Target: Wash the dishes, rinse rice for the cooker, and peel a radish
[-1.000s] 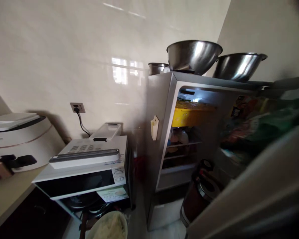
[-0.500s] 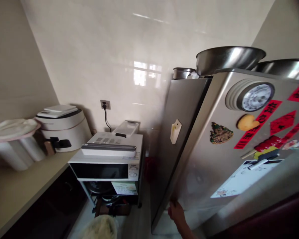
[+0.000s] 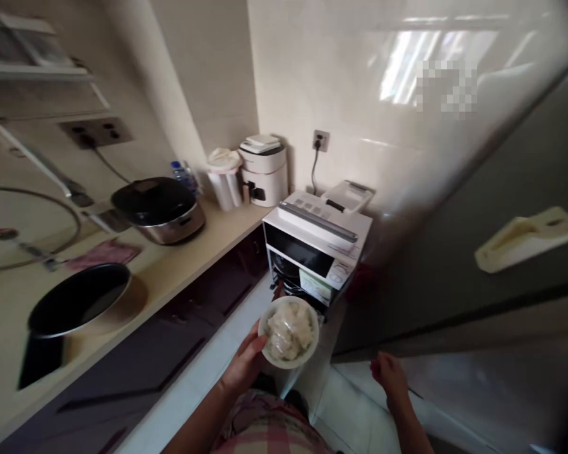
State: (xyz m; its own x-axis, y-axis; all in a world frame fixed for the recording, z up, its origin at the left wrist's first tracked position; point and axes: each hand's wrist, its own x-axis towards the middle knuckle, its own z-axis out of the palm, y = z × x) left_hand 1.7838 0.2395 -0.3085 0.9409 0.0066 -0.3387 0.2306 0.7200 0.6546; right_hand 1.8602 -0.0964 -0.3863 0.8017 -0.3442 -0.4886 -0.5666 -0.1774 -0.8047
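Observation:
My left hand (image 3: 248,362) holds a round pale bowl (image 3: 264,328) by its left rim, thumb on top. In it is a white, lumpy food like rice (image 3: 291,331), with shiny clear plastic film over it. My right hand (image 3: 389,375) is closed at the edge of the refrigerator door (image 3: 468,391), just below the dark seam beside the side panel. Its fingertips are partly hidden.
At left, the counter (image 3: 227,233) bears a black pan (image 3: 127,302), a rice cooker (image 3: 170,214), a lidded container (image 3: 224,183) and a white appliance (image 3: 265,173). A microwave (image 3: 307,246) stands on a rack ahead. A cream holder (image 3: 525,239) is on the refrigerator's side.
My view has swung left and down, bringing the counter into sight. The bowl, only partly visible at the bottom before, now shows fully with my left hand on it. My right hand stays at the refrigerator door.

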